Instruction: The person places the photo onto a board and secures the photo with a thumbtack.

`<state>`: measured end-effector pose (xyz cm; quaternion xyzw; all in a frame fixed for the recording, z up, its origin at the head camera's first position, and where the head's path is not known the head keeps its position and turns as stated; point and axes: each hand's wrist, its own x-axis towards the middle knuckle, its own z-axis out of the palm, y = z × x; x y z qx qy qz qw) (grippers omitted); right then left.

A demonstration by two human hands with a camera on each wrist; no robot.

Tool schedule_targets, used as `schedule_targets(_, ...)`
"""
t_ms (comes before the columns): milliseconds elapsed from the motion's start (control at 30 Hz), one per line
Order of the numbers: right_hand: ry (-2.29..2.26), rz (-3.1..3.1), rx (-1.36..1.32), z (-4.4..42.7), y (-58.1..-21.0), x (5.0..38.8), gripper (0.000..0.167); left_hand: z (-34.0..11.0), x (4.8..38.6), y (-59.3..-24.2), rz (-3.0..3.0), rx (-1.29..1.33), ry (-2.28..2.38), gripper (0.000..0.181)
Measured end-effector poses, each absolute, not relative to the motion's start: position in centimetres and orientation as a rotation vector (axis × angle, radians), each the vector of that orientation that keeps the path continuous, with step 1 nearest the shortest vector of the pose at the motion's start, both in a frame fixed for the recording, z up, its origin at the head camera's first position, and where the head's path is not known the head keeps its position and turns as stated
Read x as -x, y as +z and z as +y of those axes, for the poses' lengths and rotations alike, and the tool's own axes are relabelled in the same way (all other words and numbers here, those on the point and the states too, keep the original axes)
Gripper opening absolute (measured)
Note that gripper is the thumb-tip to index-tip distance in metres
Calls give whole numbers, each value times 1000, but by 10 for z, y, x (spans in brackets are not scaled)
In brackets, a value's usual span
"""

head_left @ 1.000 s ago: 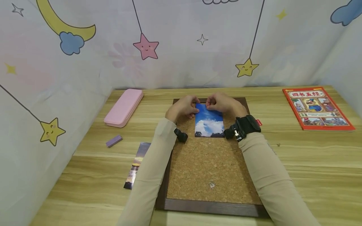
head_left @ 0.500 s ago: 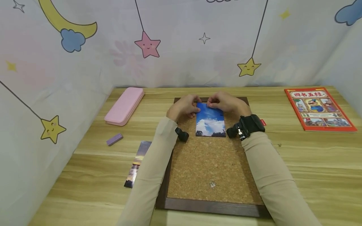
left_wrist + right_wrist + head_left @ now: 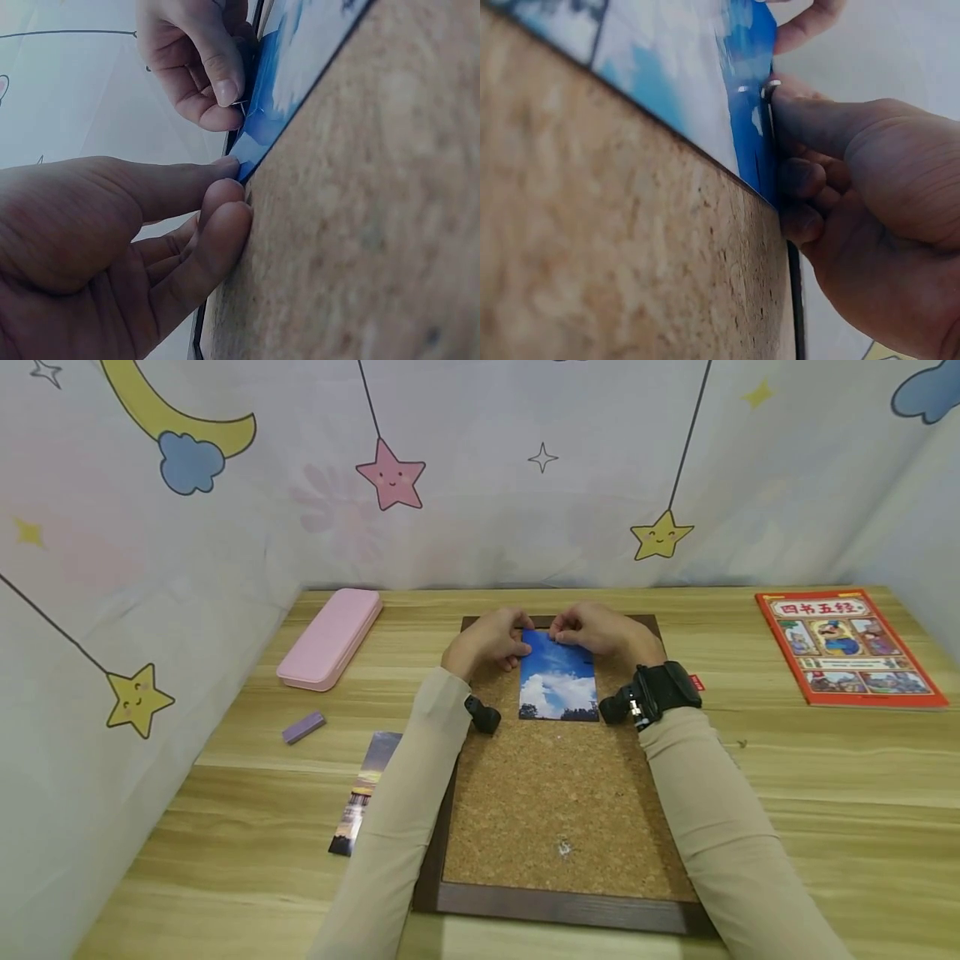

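Note:
A photo of blue sky and clouds lies on the upper part of a dark-framed cork board. At its top left corner my left hand pinches the edge, the thumb on the print and a finger beside the corner. My right hand, at the top edge, holds a small silver thumbtack between thumb and fingertips. In the left wrist view a thin metal point shows at the right thumb's tip. Whether it touches the photo I cannot tell.
A second photo of a sunset lies left of the board, partly under the left sleeve. Farther left are a purple block and a pink case. A red book lies at the back right, before a printed curtain.
Both hands stay at the photo's top edge with almost no movement. The whole view has shifted slightly.

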<state>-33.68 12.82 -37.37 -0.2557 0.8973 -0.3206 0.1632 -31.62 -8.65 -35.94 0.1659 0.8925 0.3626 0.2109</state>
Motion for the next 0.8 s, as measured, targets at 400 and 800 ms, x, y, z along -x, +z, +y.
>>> schedule_targets(400,-888,2584,747,129,-372,336,11,-87,316,-361,2485,-451,1022,35)
schedule_targets(800,-868,2580,740,126,-369,334,10,-87,316,-359,2485,-463,1009,36)
